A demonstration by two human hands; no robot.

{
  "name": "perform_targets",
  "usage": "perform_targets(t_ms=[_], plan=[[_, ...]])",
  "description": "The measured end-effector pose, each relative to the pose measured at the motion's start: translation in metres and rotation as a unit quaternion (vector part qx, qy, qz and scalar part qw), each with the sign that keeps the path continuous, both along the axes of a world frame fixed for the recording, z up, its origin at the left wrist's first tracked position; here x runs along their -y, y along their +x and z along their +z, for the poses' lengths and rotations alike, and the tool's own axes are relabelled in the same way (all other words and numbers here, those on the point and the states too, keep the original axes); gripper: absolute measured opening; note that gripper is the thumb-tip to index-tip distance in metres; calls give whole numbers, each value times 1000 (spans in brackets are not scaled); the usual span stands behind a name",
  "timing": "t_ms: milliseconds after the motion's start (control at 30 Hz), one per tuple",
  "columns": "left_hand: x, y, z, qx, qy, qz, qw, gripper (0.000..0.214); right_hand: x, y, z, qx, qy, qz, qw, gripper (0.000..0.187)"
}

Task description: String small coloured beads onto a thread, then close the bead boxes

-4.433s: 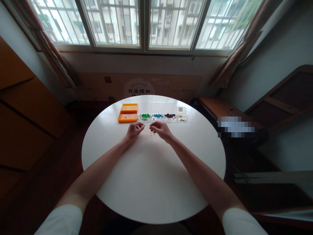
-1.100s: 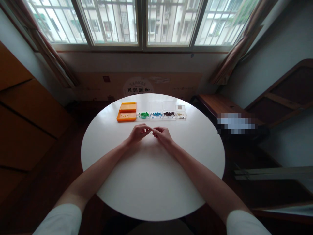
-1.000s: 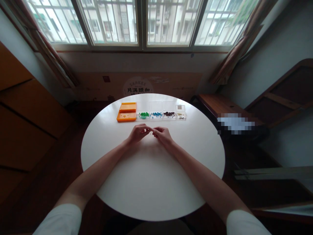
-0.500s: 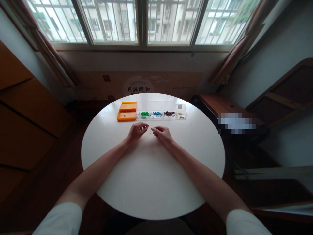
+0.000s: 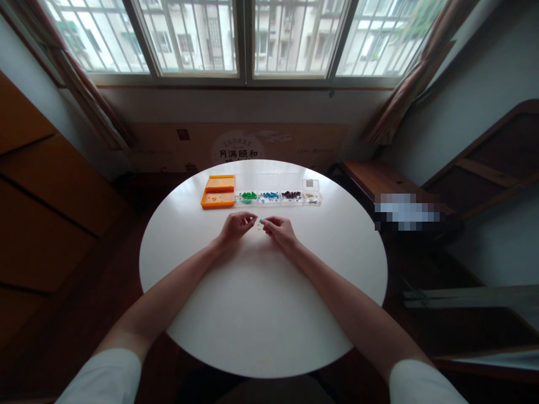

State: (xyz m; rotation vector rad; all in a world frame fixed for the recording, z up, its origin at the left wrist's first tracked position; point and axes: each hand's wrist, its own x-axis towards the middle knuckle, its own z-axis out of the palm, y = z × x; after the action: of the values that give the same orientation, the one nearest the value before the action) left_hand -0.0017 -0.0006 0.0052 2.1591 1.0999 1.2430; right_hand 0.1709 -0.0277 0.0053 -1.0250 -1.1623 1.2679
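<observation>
- Blue-green piece (image 5: 261, 221), tiny, sits at the fingertips of a person's right hand (image 5: 281, 231), above the middle of the far half of a round white table (image 5: 261, 320).
- Right hand: thumb and forefinger pinch the piece at its near end, the other fingers curled beneath.
- Left hand (image 5: 236, 227): fingers bent, thumb and fingertips drawn close and pointed toward the piece, just beside it but apart from the right hand; whether anything is held between those tips cannot be told.
- Small bits (image 5: 259, 228) lie on the tabletop below the gap between the hands, too small to make out in shape.
- Orange box (image 5: 218, 207), lid open, stands at the left end of a row beyond the hands, a few tiny yellowish bits in its near tray.
- Clear containers with raised lids continue the row to the right: green pieces (image 5: 248, 196) first, then blue pieces (image 5: 270, 196), then dark pieces (image 5: 291, 195).
- Small clear box (image 5: 311, 184) closes the row on the right, its lid open, pale pieces (image 5: 311, 197) inside.
- Both forearms reach in from the near side, bare below white sleeves (image 5: 103, 375).
- Barred windows (image 5: 193, 39) light the room from behind the table; a cardboard panel (image 5: 303, 140) printed with characters leans below them, and a wooden bench (image 5: 370, 177) stands to the right.
</observation>
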Motion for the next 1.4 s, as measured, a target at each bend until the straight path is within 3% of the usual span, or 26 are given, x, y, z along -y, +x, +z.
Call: perform_targets(t_ms=[267,367,533,667,767,900,1067,1167,1400], plan=[[-13,-8,-6,44,-40,95,994,24,-7,-8,0,-17,-27,-78,996,23],[-14,-8,-5,56,-54,95,992,24,-31,-13,4,13,-21,-103,994,22],[-11,-7,-1,49,-45,76,995,23,-92,-26,17,141,50,-148,978,17],[-12,-8,-1,46,-51,82,994,23,-115,-28,20,161,11,-126,979,22],[-12,-7,-3,41,-59,77,994,23,-103,-17,17,167,50,-115,978,24],[-11,-6,-4,38,-53,66,996,22,-68,6,11,213,118,-95,965,20],[-12,-7,-4,35,-52,59,996,22,-33,21,0,316,152,-91,932,19],[-12,-7,-5,33,-57,59,996,22,-24,24,-3,359,182,-87,911,18],[-12,-8,-5,27,-64,53,996,23,-18,25,0,377,198,-45,904,15]])
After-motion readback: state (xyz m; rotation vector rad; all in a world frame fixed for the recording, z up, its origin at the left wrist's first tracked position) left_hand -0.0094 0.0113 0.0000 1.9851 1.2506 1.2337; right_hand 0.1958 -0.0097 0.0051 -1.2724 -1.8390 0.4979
